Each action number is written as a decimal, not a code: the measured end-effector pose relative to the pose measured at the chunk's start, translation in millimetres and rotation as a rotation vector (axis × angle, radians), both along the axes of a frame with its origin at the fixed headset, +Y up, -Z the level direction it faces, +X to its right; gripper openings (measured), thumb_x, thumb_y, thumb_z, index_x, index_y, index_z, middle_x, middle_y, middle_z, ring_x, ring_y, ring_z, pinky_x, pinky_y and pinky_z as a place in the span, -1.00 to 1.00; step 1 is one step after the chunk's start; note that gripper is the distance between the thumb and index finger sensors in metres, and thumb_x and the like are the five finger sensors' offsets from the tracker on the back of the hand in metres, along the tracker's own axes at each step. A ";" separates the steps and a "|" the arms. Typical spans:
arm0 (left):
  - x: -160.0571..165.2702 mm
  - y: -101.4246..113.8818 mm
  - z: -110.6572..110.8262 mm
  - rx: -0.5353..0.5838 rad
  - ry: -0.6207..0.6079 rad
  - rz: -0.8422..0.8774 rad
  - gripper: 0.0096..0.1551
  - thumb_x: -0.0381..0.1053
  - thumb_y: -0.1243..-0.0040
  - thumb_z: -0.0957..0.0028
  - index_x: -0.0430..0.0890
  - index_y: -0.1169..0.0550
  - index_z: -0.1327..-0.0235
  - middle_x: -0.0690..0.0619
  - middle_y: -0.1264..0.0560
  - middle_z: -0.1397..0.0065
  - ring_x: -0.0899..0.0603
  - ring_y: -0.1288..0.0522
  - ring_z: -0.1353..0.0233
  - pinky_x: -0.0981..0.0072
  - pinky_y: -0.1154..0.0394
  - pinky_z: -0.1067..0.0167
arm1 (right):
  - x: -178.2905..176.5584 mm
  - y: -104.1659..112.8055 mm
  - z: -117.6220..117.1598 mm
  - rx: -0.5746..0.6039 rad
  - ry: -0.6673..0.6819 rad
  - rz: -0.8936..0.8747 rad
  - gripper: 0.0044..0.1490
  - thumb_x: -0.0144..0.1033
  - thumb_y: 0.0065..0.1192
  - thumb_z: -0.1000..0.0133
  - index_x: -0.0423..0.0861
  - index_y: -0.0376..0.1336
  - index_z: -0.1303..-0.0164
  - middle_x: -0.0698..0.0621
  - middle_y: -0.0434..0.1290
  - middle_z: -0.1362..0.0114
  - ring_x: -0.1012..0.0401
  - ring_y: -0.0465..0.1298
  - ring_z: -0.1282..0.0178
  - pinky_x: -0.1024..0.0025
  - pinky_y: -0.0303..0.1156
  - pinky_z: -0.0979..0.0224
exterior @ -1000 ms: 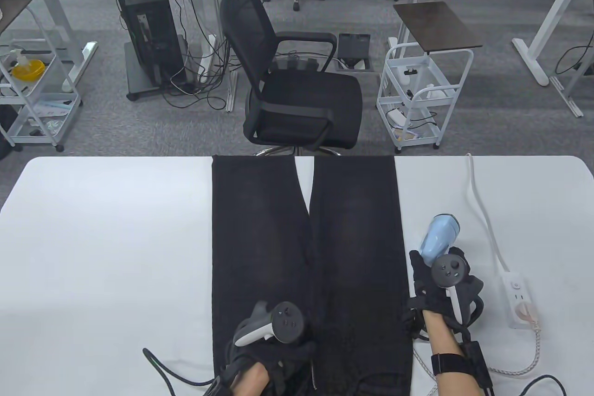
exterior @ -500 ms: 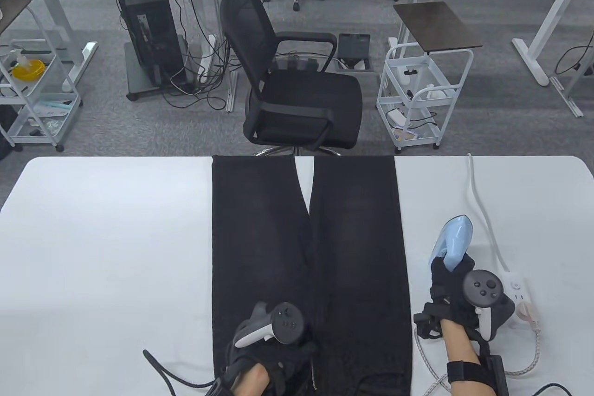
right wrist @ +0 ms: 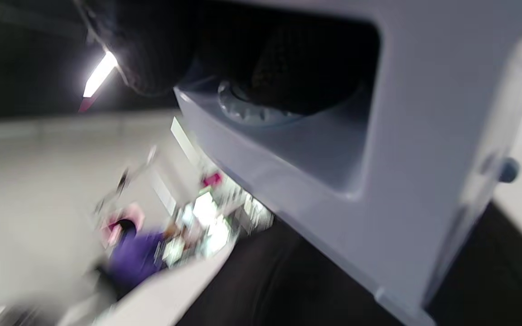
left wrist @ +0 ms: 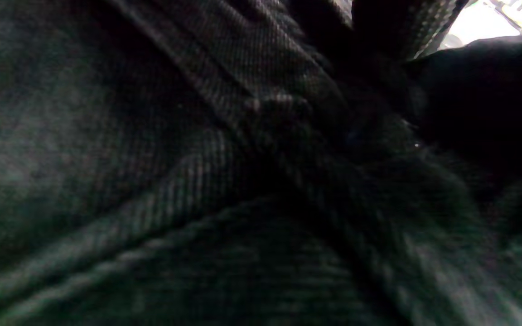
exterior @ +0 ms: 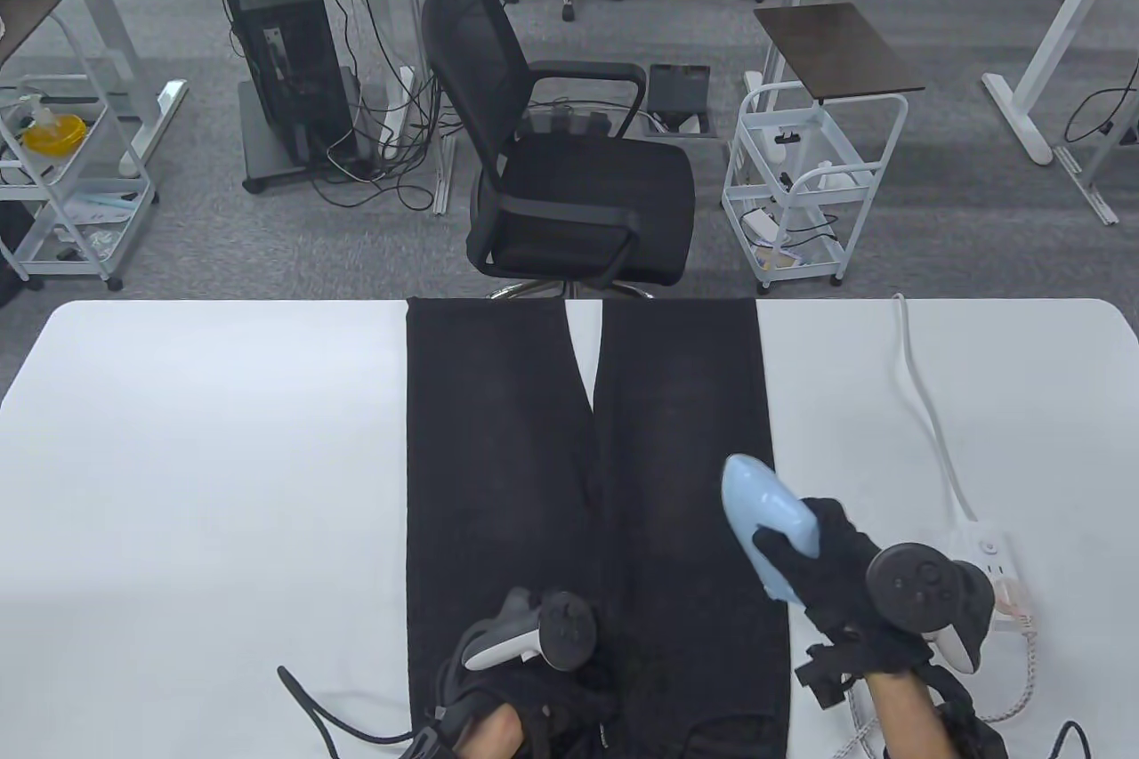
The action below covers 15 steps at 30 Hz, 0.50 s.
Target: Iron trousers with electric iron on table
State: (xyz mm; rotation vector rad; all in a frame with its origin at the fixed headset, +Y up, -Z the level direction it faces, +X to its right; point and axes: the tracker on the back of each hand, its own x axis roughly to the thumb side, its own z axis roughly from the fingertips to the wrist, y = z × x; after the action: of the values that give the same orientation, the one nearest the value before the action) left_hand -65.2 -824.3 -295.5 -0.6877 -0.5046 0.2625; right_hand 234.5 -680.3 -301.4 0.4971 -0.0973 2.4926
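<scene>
1 pair black trousers (exterior: pixel 587 474) flat on table (exterior: pixel 205 456), 2 legs pointing away. R hand (exterior: pixel 823 568) grips 1 blue iron (exterior: pixel 767 523), fingers curled round handle, iron over R leg's outer edge. L hand (exterior: pixel 525 688) rests on waist area; grip can't tell. 1 power strip (exterior: pixel 988 559) at right.

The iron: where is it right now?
In the table view the light blue iron is in the right hand, over the right edge of the black trousers, left of the white power strip.
</scene>
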 end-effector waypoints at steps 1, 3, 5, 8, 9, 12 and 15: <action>0.1 0.0 0.3 0.001 0.000 0.001 0.40 0.38 -0.19 -0.30 -0.29 0.41 -0.65 -0.47 0.55 -0.60 -0.61 0.56 -0.47 -0.68 0.35 -0.22 | -18.0 -3.4 6.5 -0.093 0.122 0.112 -0.31 0.08 0.29 -0.24 -0.22 0.24 -0.29 0.05 0.57 0.02 0.20 0.64 0.16 -0.10 0.57 -0.15; 0.4 0.0 0.7 0.002 0.000 0.000 0.39 0.38 -0.18 -0.30 -0.29 0.41 -0.65 -0.46 0.55 -0.60 -0.61 0.56 -0.47 -0.67 0.35 -0.22 | -36.5 -11.7 13.8 -0.160 0.210 0.249 -0.29 0.09 0.28 -0.25 -0.23 0.23 -0.33 0.07 0.57 0.01 0.20 0.64 0.14 -0.11 0.56 -0.16; 0.9 0.0 0.8 -0.003 0.001 0.000 0.39 0.38 -0.18 -0.30 -0.28 0.41 -0.65 -0.46 0.55 -0.60 -0.61 0.56 -0.47 -0.67 0.35 -0.22 | -54.9 -25.0 21.0 -0.200 0.246 0.385 -0.28 0.08 0.27 -0.25 -0.24 0.22 -0.34 0.06 0.57 0.00 0.20 0.64 0.14 -0.11 0.56 -0.16; 1.9 -0.3 1.2 -0.013 -0.003 -0.005 0.39 0.38 -0.17 -0.30 -0.28 0.43 -0.64 -0.46 0.56 -0.60 -0.61 0.58 -0.46 -0.68 0.36 -0.22 | -75.8 -48.8 23.4 -0.266 0.261 0.612 -0.25 0.09 0.23 -0.25 -0.25 0.19 -0.38 0.07 0.56 -0.03 0.23 0.65 0.13 -0.07 0.58 -0.14; 2.1 -0.3 1.4 -0.018 -0.004 -0.005 0.39 0.38 -0.16 -0.31 -0.28 0.45 -0.63 -0.46 0.57 -0.59 -0.61 0.58 -0.46 -0.68 0.37 -0.21 | -78.4 -53.0 22.6 -0.280 0.262 0.652 -0.23 0.09 0.21 -0.25 -0.26 0.17 -0.40 0.07 0.55 -0.04 0.24 0.65 0.12 -0.04 0.60 -0.13; 3.3 -0.1 2.6 -0.029 -0.006 -0.011 0.40 0.38 -0.14 -0.32 -0.27 0.48 -0.61 -0.46 0.59 -0.58 -0.60 0.60 -0.45 -0.68 0.39 -0.21 | -85.6 -69.0 15.3 -0.317 0.267 0.721 -0.20 0.08 0.19 -0.25 -0.28 0.14 -0.43 0.08 0.53 -0.07 0.27 0.65 0.14 0.03 0.62 -0.07; 6.8 0.4 3.1 -0.041 -0.013 -0.026 0.40 0.37 -0.13 -0.33 -0.29 0.49 -0.60 -0.47 0.60 -0.57 -0.62 0.61 -0.44 -0.69 0.38 -0.20 | -90.6 -71.8 7.8 -0.285 0.234 0.729 -0.18 0.08 0.19 -0.25 -0.28 0.12 -0.45 0.10 0.52 -0.06 0.30 0.64 0.19 0.08 0.62 -0.02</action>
State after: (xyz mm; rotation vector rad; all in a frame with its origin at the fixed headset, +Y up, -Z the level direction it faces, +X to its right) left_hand -58.4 -823.9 -292.4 -0.7361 -0.5033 0.2450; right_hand 143.9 -752.1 -293.7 0.8010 0.6285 3.0385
